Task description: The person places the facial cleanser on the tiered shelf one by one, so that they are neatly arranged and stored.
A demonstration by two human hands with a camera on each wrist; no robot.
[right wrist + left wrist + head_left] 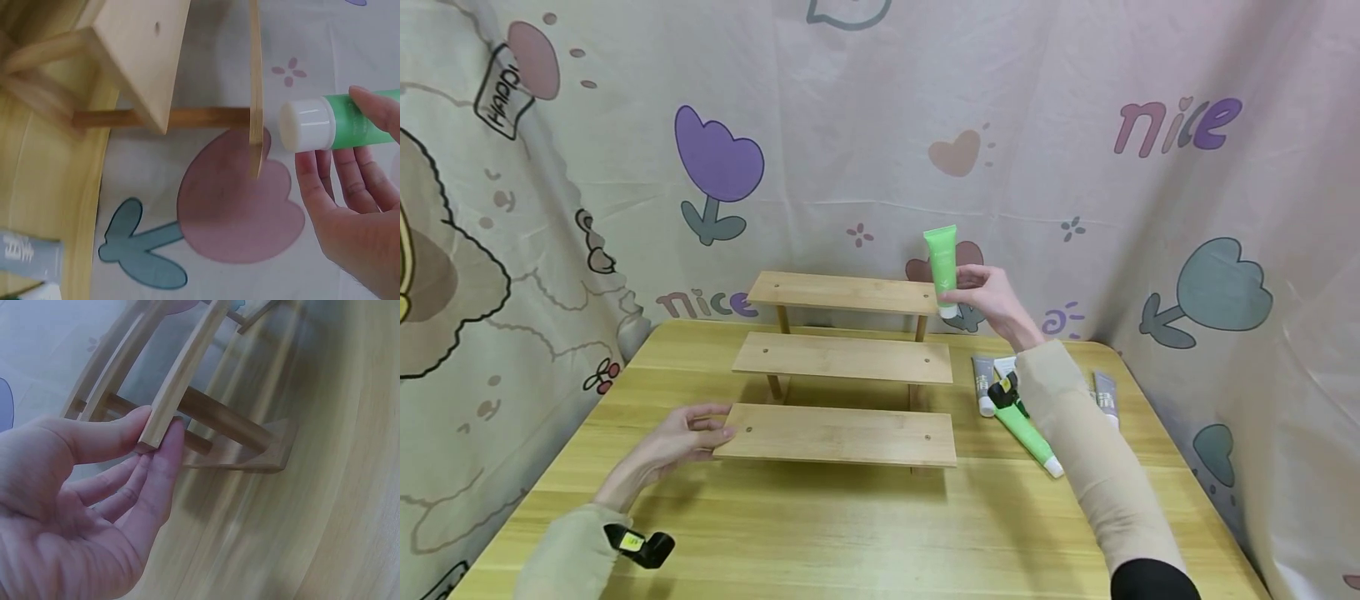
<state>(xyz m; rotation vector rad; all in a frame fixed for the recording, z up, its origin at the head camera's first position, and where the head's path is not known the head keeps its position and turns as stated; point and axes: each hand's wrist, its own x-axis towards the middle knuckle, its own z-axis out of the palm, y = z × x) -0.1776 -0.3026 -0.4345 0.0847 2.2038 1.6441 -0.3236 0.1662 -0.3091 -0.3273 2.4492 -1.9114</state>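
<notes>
A three-tier wooden shelf (842, 433) stands on the table, its steps bare. My left hand (673, 446) pinches the left end of the lowest step between thumb and fingers, as the left wrist view shows at the board's end (181, 378). With my right hand (988, 300) I hold a green squeeze tube (943, 262) by its lower part, white cap down, at the right end of the top step. In the right wrist view the white cap (306, 125) is apart from the top board (256, 94).
Right of the shelf lie a second green tube (1028, 437), a grey tube (983, 385) and another grey tube (1106, 396), partly hidden by my right sleeve (1097, 467). A patterned curtain (850, 108) hangs behind the wooden table (760, 533).
</notes>
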